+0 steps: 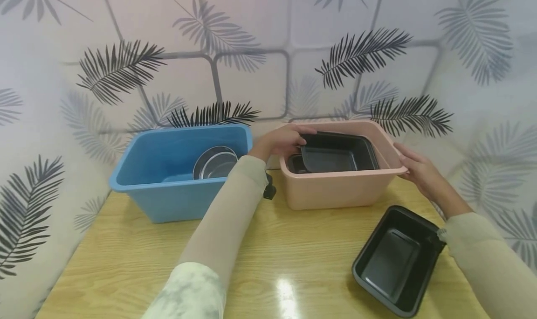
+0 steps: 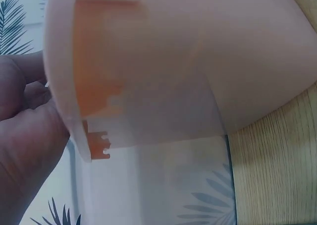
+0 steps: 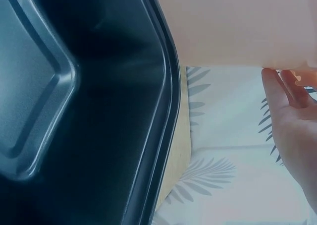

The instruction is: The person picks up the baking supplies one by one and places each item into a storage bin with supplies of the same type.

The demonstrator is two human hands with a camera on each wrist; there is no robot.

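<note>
Left grip [image 1: 283, 140] holds the upper black pan [image 1: 340, 152] by its left end.

Pan tub [image 1: 331, 193]: the landmark, on the table [image 1: 251, 281].
Upper pan [image 1: 335, 156]: in the pan tub, over the lower pan [image 1: 296, 164].
Left hand [image 1: 286, 141]: at the pan tub's left end, touching the upper pan's corner.
Right hand [image 1: 419, 169]: touching the pan tub's right rim.
Loose pan [image 1: 392, 265]: on the table, before the pan tub's right end.
Second tub [image 1: 172, 204]: left of the pan tub.
Bowls [image 1: 219, 164]: in the second tub, at its side nearer the pan tub.
Wall [image 1: 260, 25]: behind the pan tub.
</note>
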